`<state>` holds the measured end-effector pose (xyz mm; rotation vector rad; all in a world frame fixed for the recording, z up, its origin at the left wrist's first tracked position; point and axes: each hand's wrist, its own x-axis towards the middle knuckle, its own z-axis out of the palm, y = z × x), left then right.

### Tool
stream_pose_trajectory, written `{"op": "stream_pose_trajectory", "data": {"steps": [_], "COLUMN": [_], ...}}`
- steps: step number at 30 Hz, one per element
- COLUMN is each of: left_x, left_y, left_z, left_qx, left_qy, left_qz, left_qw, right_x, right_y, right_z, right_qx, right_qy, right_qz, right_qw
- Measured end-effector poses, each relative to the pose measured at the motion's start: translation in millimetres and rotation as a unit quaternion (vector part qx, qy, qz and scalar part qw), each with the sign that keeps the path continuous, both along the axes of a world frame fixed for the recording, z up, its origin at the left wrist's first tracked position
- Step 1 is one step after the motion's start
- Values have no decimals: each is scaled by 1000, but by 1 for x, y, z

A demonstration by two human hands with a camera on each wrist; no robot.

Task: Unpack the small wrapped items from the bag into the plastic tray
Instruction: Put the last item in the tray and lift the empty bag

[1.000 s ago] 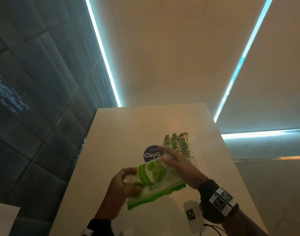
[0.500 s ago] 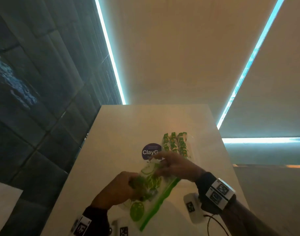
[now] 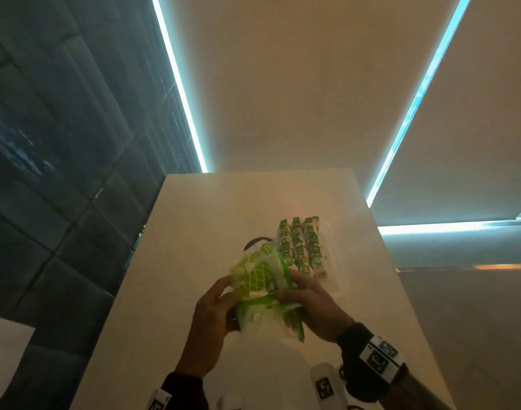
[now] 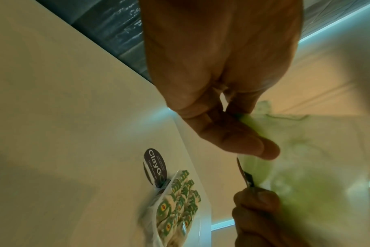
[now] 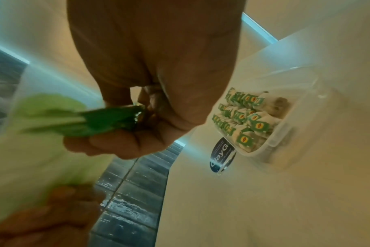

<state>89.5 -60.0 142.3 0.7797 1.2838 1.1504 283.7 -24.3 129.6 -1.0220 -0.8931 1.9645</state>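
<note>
Both hands hold a green-and-white plastic bag (image 3: pixel 260 284) above the pale table. My left hand (image 3: pixel 214 309) grips its left side; in the left wrist view the thumb and fingers (image 4: pixel 239 142) pinch the bag (image 4: pixel 306 167). My right hand (image 3: pixel 308 303) pinches the bag's green edge strip (image 5: pixel 108 120) on the right. Behind the bag lies a clear plastic tray (image 3: pixel 333 261) filled with rows of small green-and-white wrapped items (image 3: pixel 300 247), also seen in the left wrist view as wrapped items (image 4: pixel 177 205) and in the right wrist view as wrapped items (image 5: pixel 243 120) in the tray (image 5: pixel 275 138). What is inside the bag is blurred.
The table (image 3: pixel 194 232) is pale, narrow and long, with a dark round sticker (image 4: pixel 155 167) just left of the tray, mostly hidden by the bag in the head view. Dark tiled wall (image 3: pixel 61 173) runs along the table's left side. A wall with light strips stands behind.
The bag has been turned and lifted toward the tray, now covering the round sticker. My right hand moved from above the bag to gripping its right edge; the left hand stays on the left side.
</note>
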Motion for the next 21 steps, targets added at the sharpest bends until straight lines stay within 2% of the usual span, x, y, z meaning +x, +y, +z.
{"op": "stream_pose_trajectory", "data": {"steps": [7, 10, 14, 15, 17, 19, 21], "left_x": [-7, -3, 11, 15, 26, 39, 54], "left_y": [-10, -16, -13, -11, -6, -3, -3], "left_z": [-6, -12, -17, -19, -19, -22, -28], "left_qx": [-18, -11, 35, 53, 86, 100, 89], "left_qy": [-98, -22, 160, 202, 253, 284, 284], "left_qz": [-59, -106, -98, -97, -95, -91, -97], "left_qw": [993, 994, 982, 973, 959, 949, 950], "right_x": [0, 1, 17, 20, 25, 33, 49], "right_y": [-17, -21, -22, -22, -24, -27, -29], "right_z": [-15, -17, -9, -9, -10, -14, -19], "right_qx": [23, 38, -19, -48, -75, -57, -41], "right_qy": [6, 24, 94, 87, 19, -56, -67], "right_qz": [-74, -67, -48, -35, 1, 42, 46], "right_qw": [997, 997, 994, 994, 997, 996, 996]}}
